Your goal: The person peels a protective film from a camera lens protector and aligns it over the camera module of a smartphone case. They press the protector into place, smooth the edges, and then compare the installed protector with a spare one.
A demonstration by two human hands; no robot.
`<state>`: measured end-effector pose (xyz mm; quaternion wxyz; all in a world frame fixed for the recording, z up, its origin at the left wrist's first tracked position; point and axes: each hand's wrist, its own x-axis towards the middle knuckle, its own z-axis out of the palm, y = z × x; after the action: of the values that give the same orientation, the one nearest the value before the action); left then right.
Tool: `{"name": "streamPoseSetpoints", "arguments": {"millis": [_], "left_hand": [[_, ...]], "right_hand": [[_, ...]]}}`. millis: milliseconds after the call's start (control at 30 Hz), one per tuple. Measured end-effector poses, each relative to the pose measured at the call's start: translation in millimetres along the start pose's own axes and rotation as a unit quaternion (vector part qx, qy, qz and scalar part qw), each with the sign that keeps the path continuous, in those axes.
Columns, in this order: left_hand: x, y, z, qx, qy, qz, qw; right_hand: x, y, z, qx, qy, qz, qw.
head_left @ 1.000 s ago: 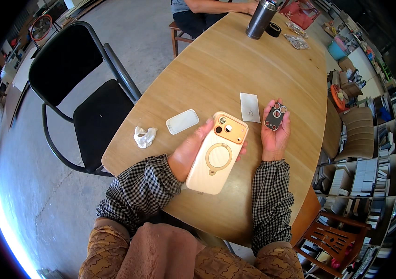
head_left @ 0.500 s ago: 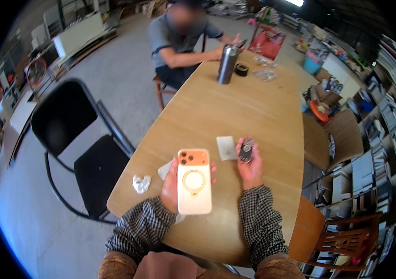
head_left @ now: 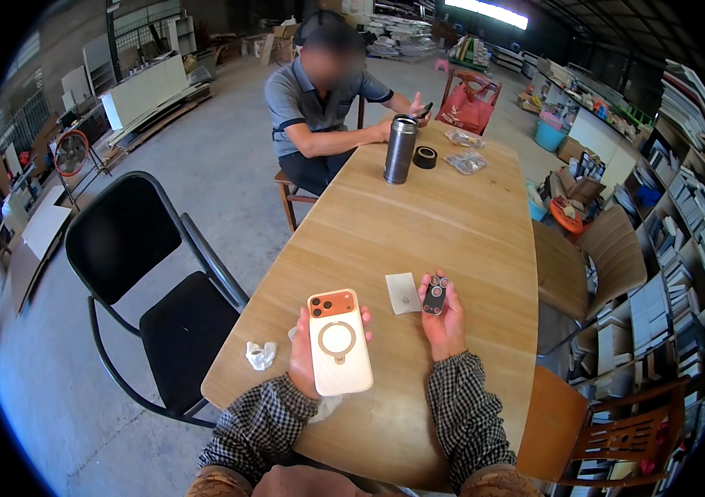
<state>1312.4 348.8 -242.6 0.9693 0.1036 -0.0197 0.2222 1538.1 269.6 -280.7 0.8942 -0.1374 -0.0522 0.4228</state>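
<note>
My left hand is closed around a smartphone, its back facing up. The phone has an orange camera bar at the top, a pale cover and a ring stand on its middle. My right hand holds a small dark plate with round rings between thumb and fingers, ringed face up. Just left of that hand lies a white card on the wooden table. A crumpled white tissue sits left of the phone. Some pale, thin material shows partly beneath my left wrist.
Toward the far end stand a dark metal flask and a black tape roll, near clear plastic packets. Another person sits there holding a phone. A black chair is at the left, a wooden chair at the right.
The whole scene sits lower in the picture, as the view has tilted up. The phone leans slightly more to the left. Both hands keep their hold.
</note>
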Motion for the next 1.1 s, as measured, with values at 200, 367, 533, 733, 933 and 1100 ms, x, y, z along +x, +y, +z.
{"name": "streamPoseSetpoints", "arguments": {"millis": [200,367,533,733,933,1100], "left_hand": [[-0.1,3.2,-9.5,-0.024,-0.066,0.004,0.998],[1.0,0.4,-4.8,-0.028,-0.037,0.006,0.999],[3.7,-2.0,-3.5,0.022,0.025,-0.044,0.999],[5.2,-8.2,-5.0,0.026,0.033,-0.087,0.995],[-0.8,-10.1,-10.5,0.106,0.101,-0.099,0.984],[1.1,-12.7,-4.5,0.116,0.091,-0.11,0.983]], "right_hand": [[2.4,-2.1,-1.8,-0.007,-0.033,0.004,0.999],[2.0,-2.0,1.1,-0.007,-0.02,0.0,1.0],[-11.9,0.0,34.3,-0.209,-0.028,-0.121,0.97],[-55.1,18.7,106.7,-0.481,-0.154,-0.298,0.81],[-75.8,29.4,117.0,-0.68,-0.324,-0.342,0.562],[-71.3,29.1,111.9,-0.677,-0.319,-0.345,0.566]]}}
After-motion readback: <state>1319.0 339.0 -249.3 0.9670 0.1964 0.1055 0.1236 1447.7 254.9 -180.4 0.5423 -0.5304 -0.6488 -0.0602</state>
